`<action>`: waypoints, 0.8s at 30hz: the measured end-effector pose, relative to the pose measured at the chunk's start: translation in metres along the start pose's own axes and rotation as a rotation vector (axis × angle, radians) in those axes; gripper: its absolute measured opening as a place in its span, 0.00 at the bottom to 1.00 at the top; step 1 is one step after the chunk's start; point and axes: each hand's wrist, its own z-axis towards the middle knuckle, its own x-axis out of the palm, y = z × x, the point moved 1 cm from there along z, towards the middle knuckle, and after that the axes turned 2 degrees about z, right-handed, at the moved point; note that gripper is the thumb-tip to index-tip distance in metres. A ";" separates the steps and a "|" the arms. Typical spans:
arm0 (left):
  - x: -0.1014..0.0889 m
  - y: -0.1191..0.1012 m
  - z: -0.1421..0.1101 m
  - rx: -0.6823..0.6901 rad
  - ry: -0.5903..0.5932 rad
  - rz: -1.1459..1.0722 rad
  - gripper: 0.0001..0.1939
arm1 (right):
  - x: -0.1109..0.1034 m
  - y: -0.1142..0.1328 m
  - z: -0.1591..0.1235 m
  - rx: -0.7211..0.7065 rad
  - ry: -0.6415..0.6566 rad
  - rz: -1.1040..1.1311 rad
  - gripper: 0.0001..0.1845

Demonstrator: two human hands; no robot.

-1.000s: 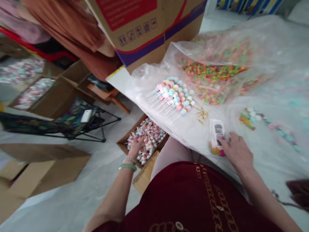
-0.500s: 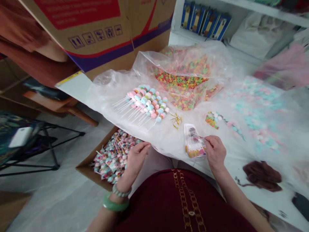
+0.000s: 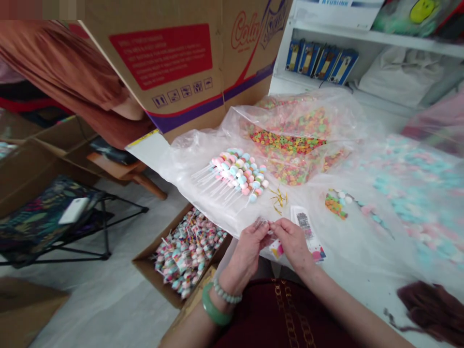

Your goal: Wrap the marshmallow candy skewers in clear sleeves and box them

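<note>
My left hand (image 3: 248, 250) and my right hand (image 3: 293, 241) meet at the near edge of the table, fingertips pinched together on a thin clear printed packet (image 3: 271, 227). A small stack of the same printed packets (image 3: 307, 230) lies on the table just right of my right hand. Beyond my hands a row of pastel candy skewers (image 3: 237, 173) lies on clear plastic sheet (image 3: 188, 154). A few yellow twist ties (image 3: 279, 198) lie beside the skewers.
An open carton of wrapped candy skewers (image 3: 186, 250) sits on the floor at my left. A bag of coloured ring candies (image 3: 290, 145) lies behind the skewers, and pastel candies (image 3: 409, 179) spread to the right. A large cardboard box (image 3: 181, 63) leans at the table's far left.
My left hand has come up from the floor carton to the table edge and joined my right hand. Both now pinch one packet lifted from the stack. The view has swung right.
</note>
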 end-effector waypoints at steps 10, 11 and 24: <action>-0.064 -0.034 0.010 0.137 -0.234 -0.059 0.15 | 0.079 0.012 0.080 0.287 -0.055 0.388 0.08; -0.066 -0.035 0.009 0.157 -0.231 -0.055 0.15 | 0.084 0.013 0.084 0.295 -0.063 0.405 0.09; -0.077 -0.049 0.005 -0.019 -0.110 -0.117 0.10 | 0.037 0.009 0.055 0.151 -0.035 0.407 0.11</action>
